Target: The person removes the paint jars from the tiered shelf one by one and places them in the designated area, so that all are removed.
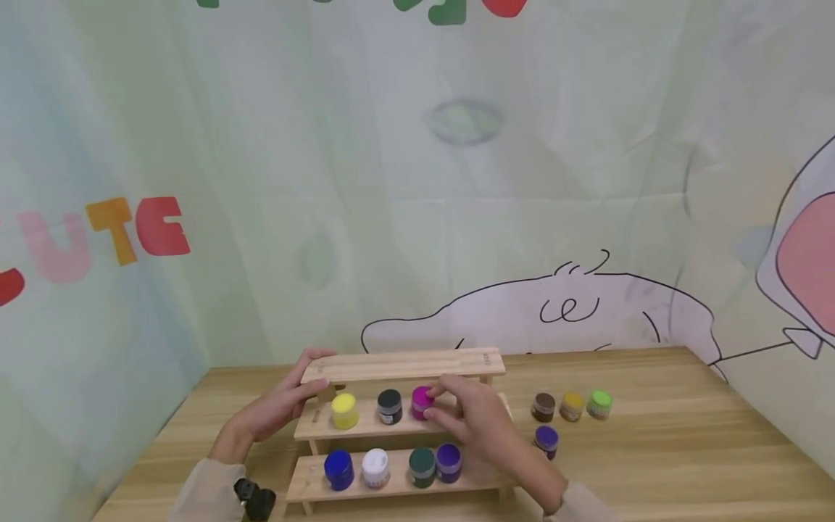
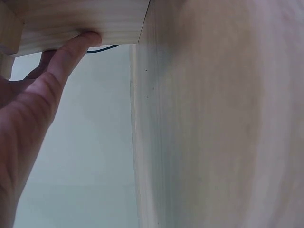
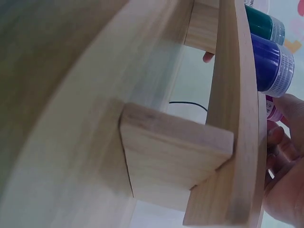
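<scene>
A three-step wooden rack (image 1: pixel 404 365) stands on the table. Its left end is gripped near the top step by my left hand (image 1: pixel 277 409), the thumb in front and fingers behind; in the left wrist view a finger (image 2: pixel 71 52) lies against the wood. My right hand (image 1: pixel 481 420) pinches a magenta paint jar (image 1: pixel 419 407) at the middle step, right of a yellow jar (image 1: pixel 344 412) and a black jar (image 1: pixel 390 407). On the lowest step sit a blue jar (image 1: pixel 339 471), a white jar (image 1: pixel 375 469), a dark green jar (image 1: pixel 422 467) and a purple jar (image 1: pixel 448 464).
Right of the rack, on the table (image 1: pixel 665 449), stand a brown jar (image 1: pixel 543 408), an ochre jar (image 1: pixel 572 407), a light green jar (image 1: pixel 599 404) and another purple jar (image 1: pixel 546 439), partly behind my right forearm. A printed curtain (image 1: pixel 404 217) hangs behind the table.
</scene>
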Tool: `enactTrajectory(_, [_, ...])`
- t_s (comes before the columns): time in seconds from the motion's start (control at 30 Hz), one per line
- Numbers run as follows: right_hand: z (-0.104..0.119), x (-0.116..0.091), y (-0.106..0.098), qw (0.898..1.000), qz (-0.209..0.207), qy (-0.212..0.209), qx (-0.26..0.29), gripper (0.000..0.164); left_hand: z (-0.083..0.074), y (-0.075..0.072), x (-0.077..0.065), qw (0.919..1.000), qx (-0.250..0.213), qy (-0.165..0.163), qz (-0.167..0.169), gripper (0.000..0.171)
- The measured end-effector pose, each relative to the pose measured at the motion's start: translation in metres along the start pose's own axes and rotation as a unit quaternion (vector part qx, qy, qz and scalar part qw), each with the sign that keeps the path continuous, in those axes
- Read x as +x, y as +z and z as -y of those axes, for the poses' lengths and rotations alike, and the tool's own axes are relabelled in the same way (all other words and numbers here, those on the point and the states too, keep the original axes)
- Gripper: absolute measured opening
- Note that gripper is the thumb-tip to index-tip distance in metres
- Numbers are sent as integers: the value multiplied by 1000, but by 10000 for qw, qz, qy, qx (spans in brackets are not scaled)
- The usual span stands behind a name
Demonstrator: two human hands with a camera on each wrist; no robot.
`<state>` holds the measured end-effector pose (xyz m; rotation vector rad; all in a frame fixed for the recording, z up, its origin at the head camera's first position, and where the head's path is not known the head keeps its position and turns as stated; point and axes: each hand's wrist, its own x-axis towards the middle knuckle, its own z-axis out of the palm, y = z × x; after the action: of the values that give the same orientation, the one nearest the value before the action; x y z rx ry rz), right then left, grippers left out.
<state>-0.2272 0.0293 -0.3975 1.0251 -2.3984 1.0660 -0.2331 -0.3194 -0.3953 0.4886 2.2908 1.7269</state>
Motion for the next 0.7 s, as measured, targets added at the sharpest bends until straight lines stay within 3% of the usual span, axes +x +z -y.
enactTrajectory(0.33, [0,1,-5,9998,64,-102,132,24,-2,1,-3,10000,25,79,27,53])
enactTrajectory(0.7, [-3,1,-27,9972,675,11,308,42,-1,-1,-1,9999,78,130,34,54])
